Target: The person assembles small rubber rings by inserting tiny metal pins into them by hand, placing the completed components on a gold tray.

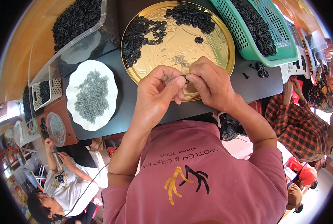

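Above the near edge of a round gold tray (229, 71), my two hands meet fingertip to fingertip. My left hand (156, 92) is closed, thumb against forefinger, on a small dark piece (186, 78) that is mostly hidden. From the other side my right hand (213, 84) pinches at the same spot; which bit each hand holds I cannot make out. Two heaps of small black plastic parts (136, 37) lie toward the tray's far side, and a single black part (199, 40) sits apart. Small metal-coloured pieces (180, 59) are scattered just beyond my fingers.
At left, a white scalloped plate (74, 80) bears a heap of small metal springs (93, 95). Behind it stands a clear bin (99, 22) of black parts. A green basket (241, 37) of black parts stands right, with several loose ones (262, 70) nearby. People sit on both sides.
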A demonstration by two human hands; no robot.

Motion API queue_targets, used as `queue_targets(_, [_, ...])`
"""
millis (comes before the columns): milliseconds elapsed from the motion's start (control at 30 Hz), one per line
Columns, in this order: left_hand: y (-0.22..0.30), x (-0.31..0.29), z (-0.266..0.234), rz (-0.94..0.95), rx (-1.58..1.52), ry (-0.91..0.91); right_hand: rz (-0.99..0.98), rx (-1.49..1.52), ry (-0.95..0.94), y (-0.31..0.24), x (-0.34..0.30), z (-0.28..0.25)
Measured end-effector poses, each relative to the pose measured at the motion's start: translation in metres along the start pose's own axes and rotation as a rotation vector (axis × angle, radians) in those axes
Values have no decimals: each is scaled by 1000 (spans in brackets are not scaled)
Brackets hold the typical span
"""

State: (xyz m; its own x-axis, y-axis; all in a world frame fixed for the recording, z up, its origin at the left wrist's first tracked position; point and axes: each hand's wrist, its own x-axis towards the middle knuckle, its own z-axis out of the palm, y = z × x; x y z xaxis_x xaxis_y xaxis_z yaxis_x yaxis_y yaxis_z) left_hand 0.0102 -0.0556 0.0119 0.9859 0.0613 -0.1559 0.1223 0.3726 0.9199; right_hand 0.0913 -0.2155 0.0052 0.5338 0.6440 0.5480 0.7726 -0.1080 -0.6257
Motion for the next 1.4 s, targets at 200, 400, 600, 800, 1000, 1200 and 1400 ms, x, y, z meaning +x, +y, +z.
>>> queue_targets(200, [-3,2,11,47,-35,5,1,-13,38,-4,-6,-2])
queue_targets(400, [-8,13,16,30,-136,-11,58,-45,151,-1,-9,-2])
queue_targets(600, [-8,18,-6,-42,-204,-6,37,-236,-15,23,20,-28])
queue_targets(800, [-3,16,-23,-52,-273,23,144,-551,-149,61,30,-39])
queue_targets(1000, [0,15,-24,-62,-322,40,47,-532,-207,73,31,-33])
queue_targets(1200, [1,13,-9,123,-269,103,711,433,-63,30,37,-22])
queue_targets(1400, [-4,12,1,273,-204,27,678,670,23,11,37,-15])
